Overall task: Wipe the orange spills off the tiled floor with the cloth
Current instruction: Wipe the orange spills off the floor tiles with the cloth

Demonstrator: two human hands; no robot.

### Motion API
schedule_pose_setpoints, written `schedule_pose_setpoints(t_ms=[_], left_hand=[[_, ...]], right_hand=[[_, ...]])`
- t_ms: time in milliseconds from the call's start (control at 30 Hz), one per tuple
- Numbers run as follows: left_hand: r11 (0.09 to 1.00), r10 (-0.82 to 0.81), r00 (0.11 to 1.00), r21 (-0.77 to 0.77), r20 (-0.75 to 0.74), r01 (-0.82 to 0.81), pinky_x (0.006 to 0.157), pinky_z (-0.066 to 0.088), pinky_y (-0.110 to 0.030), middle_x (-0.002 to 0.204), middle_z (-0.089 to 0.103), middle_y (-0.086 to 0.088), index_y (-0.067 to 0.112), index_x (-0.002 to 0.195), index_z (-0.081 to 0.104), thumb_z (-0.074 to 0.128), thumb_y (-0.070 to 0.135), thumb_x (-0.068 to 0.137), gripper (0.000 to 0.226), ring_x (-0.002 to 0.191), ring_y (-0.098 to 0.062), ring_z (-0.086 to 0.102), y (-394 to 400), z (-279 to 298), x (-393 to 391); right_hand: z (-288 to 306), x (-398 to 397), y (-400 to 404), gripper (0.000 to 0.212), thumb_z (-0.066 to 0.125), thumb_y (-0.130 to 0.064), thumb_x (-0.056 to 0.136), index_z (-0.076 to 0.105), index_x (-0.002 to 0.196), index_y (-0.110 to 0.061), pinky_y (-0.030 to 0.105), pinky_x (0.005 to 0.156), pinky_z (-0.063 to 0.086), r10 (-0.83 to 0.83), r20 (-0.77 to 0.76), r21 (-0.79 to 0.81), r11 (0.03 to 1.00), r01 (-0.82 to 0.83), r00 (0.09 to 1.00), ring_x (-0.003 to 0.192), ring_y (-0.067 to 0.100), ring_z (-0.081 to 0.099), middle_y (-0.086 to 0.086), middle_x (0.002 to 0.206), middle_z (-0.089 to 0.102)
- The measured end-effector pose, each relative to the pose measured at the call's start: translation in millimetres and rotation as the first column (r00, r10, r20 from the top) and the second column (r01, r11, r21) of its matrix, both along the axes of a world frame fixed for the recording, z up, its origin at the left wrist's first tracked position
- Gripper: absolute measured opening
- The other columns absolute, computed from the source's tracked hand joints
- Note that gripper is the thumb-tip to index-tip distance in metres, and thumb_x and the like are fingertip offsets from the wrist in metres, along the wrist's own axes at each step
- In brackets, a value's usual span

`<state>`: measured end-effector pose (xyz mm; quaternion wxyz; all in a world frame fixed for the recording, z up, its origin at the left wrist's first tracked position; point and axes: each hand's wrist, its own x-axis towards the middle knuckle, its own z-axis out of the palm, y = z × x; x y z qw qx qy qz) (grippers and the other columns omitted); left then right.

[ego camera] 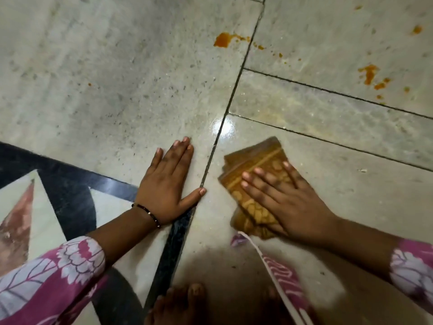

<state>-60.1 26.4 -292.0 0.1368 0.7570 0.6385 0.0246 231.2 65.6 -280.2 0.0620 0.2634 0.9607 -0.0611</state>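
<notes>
A folded brown-orange patterned cloth (254, 165) lies on the pale tiled floor (117, 78). My right hand (288, 200) presses flat on the cloth with straight fingers. My left hand (171, 181) rests flat on the floor to the left of a dark grout line, fingers straight and holding nothing. An orange spill (222, 39) sits beyond the cloth near the grout line. Another orange spill (372, 75) with scattered drops marks the tile at the far right. A small orange spot (417, 29) lies at the upper right.
Dark grout lines (234, 95) cross the floor. A black border strip (70, 177) with a red and cream inlay (21, 216) runs at the left. My bare foot (182, 303) and pink patterned clothing (283, 275) sit at the bottom. The tile near the cloth looks wet and shiny.
</notes>
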Motion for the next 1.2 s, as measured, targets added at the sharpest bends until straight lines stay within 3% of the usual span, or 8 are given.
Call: schedule_pose_setpoints(t_ms=[133,333,433,600,700,833,1067,1200], left_hand=[[1.0,0.002,1.0,0.001,0.001,-0.002,0.118,0.002,-0.038,0.158,0.015,-0.01,0.007,0.149,0.02,0.036,0.061,0.087,0.084,0.145,-0.02,0.011,1,0,0],[1.0,-0.002,1.0,0.019,0.009,0.002,0.119,0.006,-0.041,0.158,0.015,-0.01,0.007,0.149,0.021,0.038,0.061,0.087,0.084,0.145,-0.022,0.014,1,-1,-3],[1.0,0.002,1.0,0.014,0.012,-0.002,0.119,0.005,-0.041,0.158,0.015,-0.01,0.007,0.149,0.02,0.038,0.061,0.087,0.084,0.145,-0.021,0.012,0,-1,-1],[1.0,-0.014,1.0,-0.002,-0.011,0.014,0.119,0.004,-0.04,0.158,0.014,-0.01,0.006,0.149,0.02,0.036,0.061,0.088,0.084,0.145,-0.02,0.01,1,0,0],[1.0,-0.011,1.0,0.007,0.0,0.011,0.119,0.004,-0.039,0.157,0.014,-0.01,0.006,0.149,0.021,0.035,0.061,0.089,0.083,0.145,-0.02,0.011,1,1,-1],[0.999,-0.003,1.0,0.034,0.011,0.003,0.118,0.008,-0.043,0.157,0.015,-0.011,0.005,0.148,0.022,0.035,0.061,0.088,0.083,0.145,-0.021,0.011,0,-2,0],[1.0,-0.013,1.0,0.016,0.003,0.013,0.117,0.012,-0.045,0.156,0.02,-0.012,0.005,0.148,0.025,0.032,0.063,0.088,0.083,0.144,-0.022,0.017,1,-1,1],[1.0,-0.009,1.0,0.01,0.004,0.009,0.117,0.011,-0.044,0.157,0.018,-0.011,0.005,0.148,0.024,0.03,0.064,0.089,0.084,0.145,-0.022,0.015,1,0,-1]], right_hand=[[-3,-2,66,0.077,0.038,-0.054,0.081,0.023,0.148,-0.02,0.047,0.112,0.01,-0.146,0.021,-0.001,0.989,0.146,0.989,0.14,0.019,0.025,0.003,0.153,0.032],[8,26,29,0.076,0.032,-0.052,0.084,0.016,0.151,-0.018,0.049,0.115,0.004,-0.633,-0.023,-0.023,0.774,0.633,0.774,0.145,0.02,0.011,0.002,0.158,0.015],[4,-7,-12,0.08,0.035,-0.052,0.081,0.017,0.15,-0.016,0.049,0.113,0.003,-0.547,-0.048,-0.034,0.837,0.546,0.836,0.144,0.021,0.011,0.006,0.157,0.018],[5,-45,94,0.073,0.03,-0.056,0.086,0.019,0.15,-0.023,0.046,0.115,0.0,0.11,0.017,-0.097,0.989,-0.108,0.994,0.144,0.016,0.014,-0.001,0.157,0.02],[6,-30,141,0.075,0.027,-0.059,0.084,0.017,0.151,-0.025,0.04,0.114,-0.002,-0.159,-0.009,-0.091,0.983,0.158,0.987,0.146,0.018,0.011,-0.003,0.158,0.018],[2,-31,74,0.077,0.025,-0.056,0.086,0.014,0.151,-0.018,0.044,0.114,-0.002,-0.71,-0.076,-0.072,0.704,0.707,0.7,0.146,0.02,0.006,0.003,0.159,0.013],[2,-95,66,0.071,0.032,-0.053,0.091,0.016,0.151,-0.019,0.047,0.114,0.0,-0.127,-0.048,-0.104,0.987,0.122,0.991,0.145,0.018,0.012,0.001,0.158,0.019],[5,-71,129,0.083,0.019,-0.068,0.082,0.006,0.152,-0.024,0.043,0.115,-0.004,-0.388,0.01,-0.186,0.905,0.383,0.921,0.146,0.016,0.001,-0.001,0.16,0.008]])
